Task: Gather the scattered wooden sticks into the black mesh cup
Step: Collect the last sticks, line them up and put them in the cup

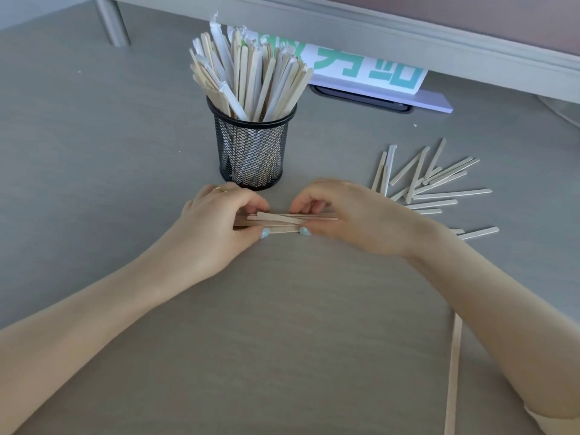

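Single head-mounted cam, wide-angle, looks forward and down at grey desk (pixel 94 152). Close range: both forearms enter from bottom corners, left hand (pixel 216 221) and right hand (pixel 348 215) meet dead centre. Black mesh cup (pixel 252 149) just beyond hands, shelf edge (pixel 408 36) along top. Edges bend a bit. No second view, nothing shared.

Left hand (pixel 219 215) and right hand (pixel 342 211) grip a bundle of sticks (pixel 282 221) flat on the tabletop (pixel 94 152), just before the black mesh cup (pixel 252 149). Loose sticks (pixel 439 186) lie right of the cup.
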`<action>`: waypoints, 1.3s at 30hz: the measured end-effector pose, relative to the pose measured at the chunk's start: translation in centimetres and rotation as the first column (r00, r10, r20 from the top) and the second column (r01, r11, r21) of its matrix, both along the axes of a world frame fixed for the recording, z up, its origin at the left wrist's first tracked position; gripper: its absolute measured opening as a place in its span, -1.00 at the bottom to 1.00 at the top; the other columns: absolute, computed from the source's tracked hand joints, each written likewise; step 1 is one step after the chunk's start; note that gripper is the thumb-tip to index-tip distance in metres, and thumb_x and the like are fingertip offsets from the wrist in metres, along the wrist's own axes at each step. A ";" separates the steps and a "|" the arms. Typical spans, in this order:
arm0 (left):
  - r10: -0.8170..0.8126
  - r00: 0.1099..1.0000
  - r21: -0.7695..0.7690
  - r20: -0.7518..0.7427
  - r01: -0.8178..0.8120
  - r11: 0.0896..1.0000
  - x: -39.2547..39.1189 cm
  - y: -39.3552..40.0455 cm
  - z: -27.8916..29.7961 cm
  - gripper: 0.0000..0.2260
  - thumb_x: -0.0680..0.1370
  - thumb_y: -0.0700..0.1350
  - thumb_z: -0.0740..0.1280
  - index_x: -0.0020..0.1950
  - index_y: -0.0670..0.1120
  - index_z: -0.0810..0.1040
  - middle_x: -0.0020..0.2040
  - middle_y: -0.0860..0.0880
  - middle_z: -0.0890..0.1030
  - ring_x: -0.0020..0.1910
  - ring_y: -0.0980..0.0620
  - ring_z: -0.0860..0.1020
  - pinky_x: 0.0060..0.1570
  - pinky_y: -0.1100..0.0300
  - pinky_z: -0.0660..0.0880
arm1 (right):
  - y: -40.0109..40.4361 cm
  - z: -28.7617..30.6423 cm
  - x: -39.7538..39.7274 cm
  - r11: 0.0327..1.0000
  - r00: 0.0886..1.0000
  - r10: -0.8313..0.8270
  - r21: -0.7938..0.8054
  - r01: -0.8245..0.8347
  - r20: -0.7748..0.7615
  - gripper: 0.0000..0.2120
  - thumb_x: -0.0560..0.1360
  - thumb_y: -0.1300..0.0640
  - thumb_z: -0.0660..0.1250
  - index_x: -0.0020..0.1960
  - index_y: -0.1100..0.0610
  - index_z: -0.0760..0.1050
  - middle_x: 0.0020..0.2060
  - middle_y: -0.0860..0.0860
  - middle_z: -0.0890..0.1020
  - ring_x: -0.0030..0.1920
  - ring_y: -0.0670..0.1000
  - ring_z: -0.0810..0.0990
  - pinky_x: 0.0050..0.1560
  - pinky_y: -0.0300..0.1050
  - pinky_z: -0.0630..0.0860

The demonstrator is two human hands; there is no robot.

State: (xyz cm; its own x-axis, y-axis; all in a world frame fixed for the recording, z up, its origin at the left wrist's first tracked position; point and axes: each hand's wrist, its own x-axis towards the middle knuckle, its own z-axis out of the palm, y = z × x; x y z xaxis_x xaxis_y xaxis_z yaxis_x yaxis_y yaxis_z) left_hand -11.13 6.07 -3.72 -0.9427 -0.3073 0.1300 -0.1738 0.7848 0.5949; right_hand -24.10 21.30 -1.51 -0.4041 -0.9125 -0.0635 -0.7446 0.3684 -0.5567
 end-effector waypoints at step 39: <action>-0.189 0.981 -0.358 0.050 0.194 0.913 0.3 -0.6 0.2 -0.86 0.56 -0.08 0.20 -0.03 -0.15 0.40 -0.09 0.02 0.35 -0.03 -0.03 0.41 -0.18 0.17 0.27 | 0.4 -1.6 1.1 0.992 0.925 0.126 0.036 -0.121 -0.359 -0.78 0.56 0.01 0.17 0.09 0.15 0.38 0.00 0.01 0.46 0.00 0.00 0.41 0.07 -0.13 0.33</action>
